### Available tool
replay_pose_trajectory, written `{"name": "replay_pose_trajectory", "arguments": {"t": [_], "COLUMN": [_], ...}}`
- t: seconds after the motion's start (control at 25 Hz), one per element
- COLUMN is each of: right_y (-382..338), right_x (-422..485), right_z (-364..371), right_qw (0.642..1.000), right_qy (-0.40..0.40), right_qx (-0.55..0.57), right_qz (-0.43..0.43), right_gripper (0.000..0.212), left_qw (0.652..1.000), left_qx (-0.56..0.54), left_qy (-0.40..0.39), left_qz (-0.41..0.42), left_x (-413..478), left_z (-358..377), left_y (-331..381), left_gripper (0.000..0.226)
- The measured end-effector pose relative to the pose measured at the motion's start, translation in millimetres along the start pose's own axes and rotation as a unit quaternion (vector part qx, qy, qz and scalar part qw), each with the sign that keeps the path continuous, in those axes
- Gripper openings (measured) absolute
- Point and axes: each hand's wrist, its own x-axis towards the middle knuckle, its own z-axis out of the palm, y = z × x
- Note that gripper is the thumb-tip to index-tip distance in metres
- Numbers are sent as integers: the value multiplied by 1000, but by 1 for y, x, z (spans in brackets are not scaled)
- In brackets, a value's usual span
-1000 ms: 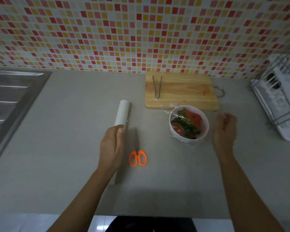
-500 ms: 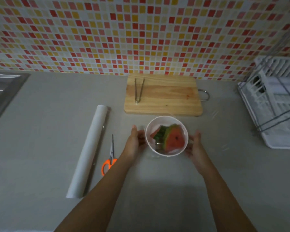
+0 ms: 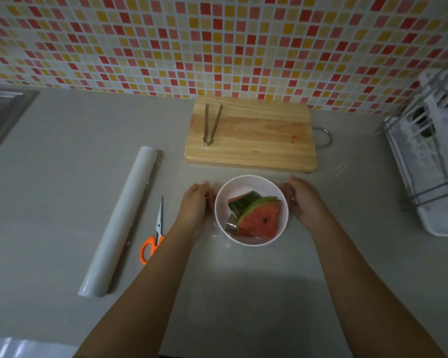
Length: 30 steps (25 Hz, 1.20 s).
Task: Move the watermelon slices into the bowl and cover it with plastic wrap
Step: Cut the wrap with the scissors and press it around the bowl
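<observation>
You are looking down at a grey kitchen counter from your own head height, both bare forearms reaching forward.

A white bowl sits on the counter between your hands, just in front of a wooden cutting board. The watermelon slices are inside the bowl, red flesh and green rind showing. The board holds only a pair of metal tongs and a faint red smear, so moving the fruit looks finished.

A thin sheet of plastic wrap appears to lie over the bowl. It is nearly invisible and shows only as faint glints on the counter around the bowl and off to the right.

Your left hand lies against the bowl's left side and your right hand against its right side, fingers pointing away from you. You cannot tell from this view whether the fingers pinch the film or only press it against the bowl.

The roll of wrap lies on the counter to your left, with orange-handled scissors beside it, both untouched. That suggests the sheet is already cut.

What seems left is smoothing the loose edges down and around the rim so the cover seals.

A dish rack stands at the far right, and a sink edge shows at the far left.
</observation>
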Motion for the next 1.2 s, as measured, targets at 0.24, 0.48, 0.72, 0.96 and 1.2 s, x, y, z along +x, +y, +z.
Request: {"name": "replay_pose_trajectory", "arguments": {"t": [0.24, 0.48, 0.72, 0.96, 1.2], "right_y": [-4, -11, -10, -15, -15], "right_x": [1, 3, 1, 0, 0], "right_z": [-13, 1, 3, 4, 23], "right_qw": [995, 997, 994, 994, 999], "right_qy": [-40, -66, -65, -32, 16], "right_qx": [25, -48, 59, -86, 16], "right_qz": [86, -9, 66, -56, 32], "right_gripper": [60, 35, 54, 33, 31], "left_qw": [995, 983, 990, 965, 956], "left_qx": [62, 176, 139, 243, 256], "left_qy": [54, 26, 5, 12, 46], "left_qz": [-51, 37, 24, 101, 136], "left_x": [2, 6, 8, 6, 9], "left_z": [-12, 6, 8, 6, 13], "left_y": [6, 14, 19, 14, 20], "left_gripper": [65, 41, 65, 45, 41]}}
